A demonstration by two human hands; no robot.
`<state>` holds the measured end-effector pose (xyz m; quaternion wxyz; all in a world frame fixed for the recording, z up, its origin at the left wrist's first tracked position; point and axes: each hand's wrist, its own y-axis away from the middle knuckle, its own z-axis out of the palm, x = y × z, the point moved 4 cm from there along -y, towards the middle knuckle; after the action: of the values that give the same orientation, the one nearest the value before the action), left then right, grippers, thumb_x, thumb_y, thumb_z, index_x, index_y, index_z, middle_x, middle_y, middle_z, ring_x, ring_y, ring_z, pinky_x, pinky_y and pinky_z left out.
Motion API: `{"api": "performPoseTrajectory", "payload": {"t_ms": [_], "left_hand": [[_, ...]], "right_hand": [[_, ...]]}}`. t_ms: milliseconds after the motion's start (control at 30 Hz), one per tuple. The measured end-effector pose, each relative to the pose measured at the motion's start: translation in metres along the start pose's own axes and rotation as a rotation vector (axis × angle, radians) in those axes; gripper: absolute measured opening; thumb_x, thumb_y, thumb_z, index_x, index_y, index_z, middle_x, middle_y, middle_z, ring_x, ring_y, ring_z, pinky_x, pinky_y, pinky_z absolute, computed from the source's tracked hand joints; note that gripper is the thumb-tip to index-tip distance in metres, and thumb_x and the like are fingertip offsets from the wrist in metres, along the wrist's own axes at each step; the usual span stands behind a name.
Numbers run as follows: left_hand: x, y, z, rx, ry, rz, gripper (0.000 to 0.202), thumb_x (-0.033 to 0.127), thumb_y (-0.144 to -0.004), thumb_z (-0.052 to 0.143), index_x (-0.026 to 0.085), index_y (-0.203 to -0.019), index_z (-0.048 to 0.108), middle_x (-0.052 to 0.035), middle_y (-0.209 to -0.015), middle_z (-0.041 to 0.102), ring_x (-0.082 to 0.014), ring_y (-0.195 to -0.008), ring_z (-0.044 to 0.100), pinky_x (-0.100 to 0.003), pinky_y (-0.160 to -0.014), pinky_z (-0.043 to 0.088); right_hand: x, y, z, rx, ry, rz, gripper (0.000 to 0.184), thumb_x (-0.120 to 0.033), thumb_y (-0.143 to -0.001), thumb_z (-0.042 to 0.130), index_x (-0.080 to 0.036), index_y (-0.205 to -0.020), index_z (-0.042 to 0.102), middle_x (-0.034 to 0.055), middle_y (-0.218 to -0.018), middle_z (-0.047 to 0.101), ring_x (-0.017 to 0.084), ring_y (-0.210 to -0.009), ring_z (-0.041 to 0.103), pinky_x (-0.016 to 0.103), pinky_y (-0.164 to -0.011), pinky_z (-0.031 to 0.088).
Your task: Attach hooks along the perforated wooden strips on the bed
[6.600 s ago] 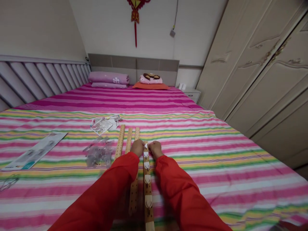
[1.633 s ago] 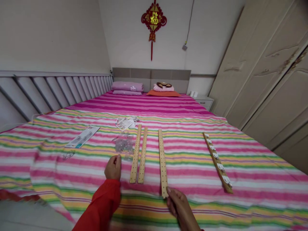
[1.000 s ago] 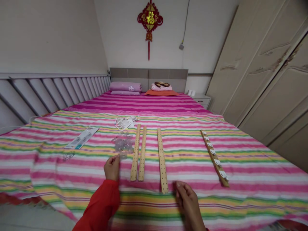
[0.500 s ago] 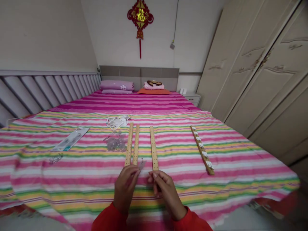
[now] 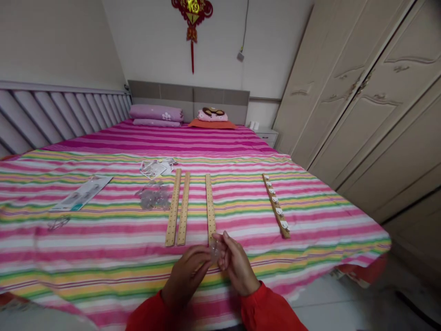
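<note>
Striped bedspread (image 5: 310,216): right hand (image 5: 237,266) pinched small clear plastic piece (image 5: 216,250) near bed edge, left hand (image 5: 186,276) just beside it, grip unclear. Wooden strips (image 5: 210,207) lay ahead. Piece in handling; needs steady pinch.

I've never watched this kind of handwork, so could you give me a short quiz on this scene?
1. How many bare perforated wooden strips lie on the striped bedspread?
2. True or false: the wooden strip with white hooks lies to the right of those bare strips, as the person sees them.
3. Which is nearest the left hand and right hand?
A. a small clear piece
B. the pillows
C. the wardrobe

Key: 1. Three. 2. True. 3. A.
</note>
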<state>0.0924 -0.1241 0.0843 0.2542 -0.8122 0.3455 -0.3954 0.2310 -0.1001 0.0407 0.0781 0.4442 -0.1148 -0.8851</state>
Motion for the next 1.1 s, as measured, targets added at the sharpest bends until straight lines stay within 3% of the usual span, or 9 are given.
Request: {"api": "performPoseTrajectory", "payload": {"t_ms": [100,200,400,600,700,833,933,1100], "left_hand": [[0.001,-0.001,0.001,-0.076,0.116,-0.072,0.012,0.013,-0.080,0.058,0.021,-0.085,0.064,-0.0044,-0.088,0.068,-0.0136,-0.086,0.064,-0.023,-0.076,0.053],[-0.005,-0.002,0.001,-0.082,0.262,-0.191,0.009,0.015,-0.078,0.059,0.020,-0.083,0.063,-0.0067,-0.088,0.067,-0.0158,-0.088,0.064,-0.027,-0.077,0.053],[-0.029,-0.004,0.006,0.009,0.676,-0.616,0.018,0.032,-0.071,0.067,0.016,-0.079,0.066,-0.0105,-0.094,0.067,-0.0203,-0.089,0.065,-0.030,-0.077,0.055],[-0.041,0.004,0.019,0.111,0.836,-0.981,0.041,0.043,-0.066,0.070,0.015,-0.095,0.066,-0.0088,-0.094,0.070,-0.0219,-0.086,0.066,-0.036,-0.078,0.055],[-0.041,0.007,0.024,0.158,0.849,-1.052,0.047,0.044,-0.056,0.076,0.014,-0.091,0.066,-0.0089,-0.093,0.071,-0.0224,-0.086,0.066,-0.035,-0.079,0.054],[-0.038,0.007,0.029,0.126,0.821,-1.104,0.047,0.046,-0.048,0.079,0.014,-0.079,0.065,-0.0055,-0.074,0.071,-0.0184,-0.071,0.066,-0.030,-0.069,0.053],[-0.036,0.006,0.031,0.094,0.789,-1.087,0.041,0.047,-0.050,0.078,0.014,-0.072,0.065,-0.0023,-0.064,0.068,-0.0142,-0.062,0.062,-0.026,-0.061,0.050],[-0.042,0.000,0.034,0.046,0.747,-1.091,0.039,0.047,-0.055,0.075,0.014,-0.074,0.067,0.0000,-0.059,0.064,-0.0103,-0.056,0.056,-0.022,-0.057,0.046]], "right_hand": [[0.000,-0.002,-0.005,-0.019,-0.003,0.033,0.041,-0.048,-0.065,0.075,-0.011,-0.082,0.072,-0.0026,-0.046,0.056,0.004,-0.031,0.039,0.017,-0.031,0.024],[-0.002,0.000,-0.006,-0.060,0.018,0.012,0.031,-0.037,-0.060,0.080,-0.011,-0.076,0.072,0.0000,-0.052,0.062,0.003,-0.031,0.038,0.017,-0.031,0.023],[0.003,0.006,-0.011,-0.026,-0.039,0.060,0.027,-0.027,-0.057,0.081,-0.013,-0.077,0.070,-0.0010,-0.053,0.063,0.006,-0.034,0.048,0.016,-0.035,0.035],[0.011,0.008,-0.013,0.014,-0.066,0.094,0.028,-0.025,-0.054,0.081,-0.014,-0.073,0.064,0.0021,-0.060,0.067,0.009,-0.041,0.057,0.016,-0.037,0.037],[0.015,0.009,-0.012,0.045,-0.090,0.082,0.030,-0.027,-0.053,0.082,-0.014,-0.073,0.063,0.0027,-0.061,0.068,0.011,-0.046,0.061,0.016,-0.039,0.039],[0.020,0.012,-0.011,0.058,-0.095,0.059,0.031,-0.031,-0.055,0.082,-0.015,-0.072,0.061,0.0035,-0.065,0.069,0.014,-0.050,0.064,0.017,-0.041,0.042],[0.022,0.013,-0.011,0.037,-0.027,0.036,0.029,-0.036,-0.060,0.079,-0.016,-0.072,0.061,0.0033,-0.067,0.069,0.013,-0.046,0.061,0.019,-0.040,0.042],[0.013,0.008,-0.016,0.082,0.171,-0.112,0.030,-0.039,-0.061,0.078,-0.013,-0.069,0.066,-0.0008,-0.048,0.061,0.008,-0.039,0.051,0.017,-0.040,0.038]]}}
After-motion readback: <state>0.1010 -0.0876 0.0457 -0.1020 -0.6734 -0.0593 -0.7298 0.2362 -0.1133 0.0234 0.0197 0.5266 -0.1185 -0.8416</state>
